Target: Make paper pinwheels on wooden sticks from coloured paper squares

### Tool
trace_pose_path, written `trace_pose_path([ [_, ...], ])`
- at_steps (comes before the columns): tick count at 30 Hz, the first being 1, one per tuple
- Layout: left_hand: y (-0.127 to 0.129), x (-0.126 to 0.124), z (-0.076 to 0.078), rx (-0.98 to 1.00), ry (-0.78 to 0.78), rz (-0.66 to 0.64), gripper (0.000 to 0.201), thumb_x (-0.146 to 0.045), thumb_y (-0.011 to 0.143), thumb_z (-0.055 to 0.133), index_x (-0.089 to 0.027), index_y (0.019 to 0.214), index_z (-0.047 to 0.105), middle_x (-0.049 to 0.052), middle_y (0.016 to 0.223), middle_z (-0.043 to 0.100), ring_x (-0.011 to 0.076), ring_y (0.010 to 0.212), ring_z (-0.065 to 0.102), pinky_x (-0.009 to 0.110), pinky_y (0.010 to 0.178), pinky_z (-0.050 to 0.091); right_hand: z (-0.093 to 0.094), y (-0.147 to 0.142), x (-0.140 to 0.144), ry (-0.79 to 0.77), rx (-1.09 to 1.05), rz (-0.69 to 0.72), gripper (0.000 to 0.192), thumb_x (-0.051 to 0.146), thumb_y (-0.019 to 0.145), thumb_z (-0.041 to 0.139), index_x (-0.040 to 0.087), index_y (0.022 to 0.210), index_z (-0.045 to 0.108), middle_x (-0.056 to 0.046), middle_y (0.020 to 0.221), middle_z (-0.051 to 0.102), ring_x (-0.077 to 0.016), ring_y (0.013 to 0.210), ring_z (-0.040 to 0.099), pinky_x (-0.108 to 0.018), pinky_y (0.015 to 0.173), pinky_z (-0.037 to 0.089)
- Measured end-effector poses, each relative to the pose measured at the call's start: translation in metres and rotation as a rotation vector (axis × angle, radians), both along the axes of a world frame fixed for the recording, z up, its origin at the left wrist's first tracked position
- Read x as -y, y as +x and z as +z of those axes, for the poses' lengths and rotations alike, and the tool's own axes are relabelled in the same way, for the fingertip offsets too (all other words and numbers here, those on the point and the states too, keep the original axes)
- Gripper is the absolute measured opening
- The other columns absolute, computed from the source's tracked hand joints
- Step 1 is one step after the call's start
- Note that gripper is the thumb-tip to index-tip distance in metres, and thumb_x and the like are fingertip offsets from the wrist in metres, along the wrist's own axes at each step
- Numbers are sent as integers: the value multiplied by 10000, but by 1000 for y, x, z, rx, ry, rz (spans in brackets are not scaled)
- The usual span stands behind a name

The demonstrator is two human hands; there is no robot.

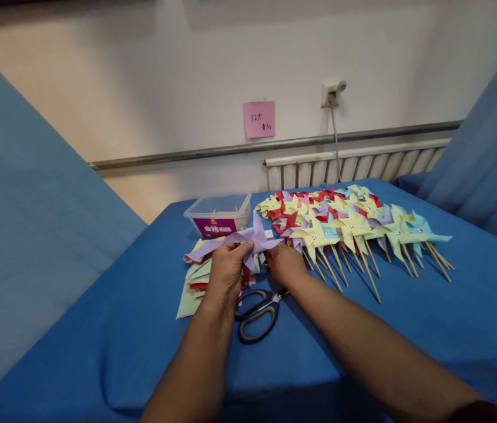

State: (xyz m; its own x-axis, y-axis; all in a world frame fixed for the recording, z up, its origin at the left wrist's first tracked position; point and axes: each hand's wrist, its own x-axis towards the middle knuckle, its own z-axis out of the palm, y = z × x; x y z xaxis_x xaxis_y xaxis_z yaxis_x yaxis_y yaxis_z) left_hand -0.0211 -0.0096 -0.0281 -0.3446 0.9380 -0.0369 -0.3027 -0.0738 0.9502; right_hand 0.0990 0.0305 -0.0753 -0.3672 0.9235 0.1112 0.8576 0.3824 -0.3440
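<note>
**Left hand (229,262) on purple pinwheel (255,236), right hand (288,265) at its right end**

Left pinches paper near centre; right fingertips hidden, grip cannot be told. Pinwheel's long axis: crosswise, ahead of both wrists; left nearer centre.

"What color is the pinwheel (258,239) at center frame?"
"Plain lilac. Massed at right, other pinwheels (351,228) show pale yellow, red, lilac, light blue and pale green above tan sticks (372,274)."

"And left of center?"
"Pale green tops the paper (190,294), with red and yellow edges showing. Behind it, a clear tub (221,205) wears a magenta label (214,227) lettered in white."

"Elsewhere?"
"Navy scissors (270,305) with gray-tan linings on solid blue cloth (143,335), lower center; a pink note (259,119) with dark writing, upper center."
</note>
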Motion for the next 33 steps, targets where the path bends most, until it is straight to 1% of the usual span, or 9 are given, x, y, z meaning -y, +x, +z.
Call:
trace_pose_path([
  [5, -1, 1, 1, -6, -13, 1, 263, -216, 513, 808, -115, 745, 741, 24, 588, 670, 158, 550, 623, 270, 608, 506, -1, -1, -1, -5, -10, -25, 280, 259, 942, 425, 161, 1052, 663, -146, 1099, 673, -234, 953, 662, -309, 776, 470],
  [12, -1, 1, 1, 9, 1, -6, 306, -222, 512, 809, -107, 788, 746, 55, 677, 714, 182, 639, 660, 282, 668, 516, 2, -1, 0, -25, -105, -91, 266, 336, 937, 476, 187, 1069, 653, -117, 1122, 679, -217, 983, 650, -289, 805, 452],
  [16, -1, 1, 0, 7, 1, -2, 291, -215, 522, 797, -109, 788, 745, 54, 679, 714, 189, 652, 666, 288, 684, 521, 4, 1, -1, -58, -123, -127, 279, 333, 943, 470, 160, 1042, 664, -143, 1086, 691, -216, 973, 654, -275, 801, 444],
  [19, 0, 1, 0, -16, 2, 7, 289, -225, 526, 798, -108, 784, 745, 54, 685, 716, 176, 610, 650, 286, 657, 516, 4, 3, -3, -63, -217, -142, 247, 295, 934, 481, 153, 1033, 657, -148, 1069, 696, -218, 985, 650, -271, 805, 439],
  [21, 0, 1, 0, -17, 5, 13, 289, -230, 522, 803, -111, 779, 745, 52, 684, 717, 170, 591, 642, 284, 642, 512, 2, 4, -5, -96, -338, -139, 220, 277, 927, 486, 158, 1024, 644, -128, 1032, 706, -210, 964, 651, -267, 786, 443],
  [24, 0, 1, 1, -8, 12, 18, 297, -226, 505, 816, -116, 771, 743, 48, 682, 716, 169, 598, 643, 278, 637, 509, -5, 5, -6, -232, -547, -48, 242, 284, 950, 420, 153, 1005, 616, -83, 949, 714, -160, 807, 658, -240, 688, 457],
  [26, 0, 1, 1, -9, 19, 18, 300, -227, 498, 821, -116, 766, 740, 45, 672, 710, 165, 594, 641, 269, 625, 505, -10, 7, -5, -315, -603, 39, 270, 292, 958, 385, 147, 977, 612, -49, 875, 713, -121, 675, 633, -215, 613, 448],
  [30, 0, 0, -1, -9, 22, 20, 283, -239, 507, 818, -112, 745, 731, 43, 653, 696, 157, 572, 630, 264, 605, 497, -16, 14, 3, -395, -543, 166, 202, 267, 885, 510, 144, 792, 640, 21, 638, 642, -91, 526, 535, -192, 520, 374],
  [33, 0, -1, -3, -3, 35, 10, 311, -239, 501, 822, -112, 772, 734, 42, 664, 699, 163, 591, 632, 271, 611, 496, -13, 20, 11, -388, -436, 226, 141, 246, 799, 621, 149, 700, 647, 33, 584, 606, -89, 540, 505, -199, 519, 320],
])
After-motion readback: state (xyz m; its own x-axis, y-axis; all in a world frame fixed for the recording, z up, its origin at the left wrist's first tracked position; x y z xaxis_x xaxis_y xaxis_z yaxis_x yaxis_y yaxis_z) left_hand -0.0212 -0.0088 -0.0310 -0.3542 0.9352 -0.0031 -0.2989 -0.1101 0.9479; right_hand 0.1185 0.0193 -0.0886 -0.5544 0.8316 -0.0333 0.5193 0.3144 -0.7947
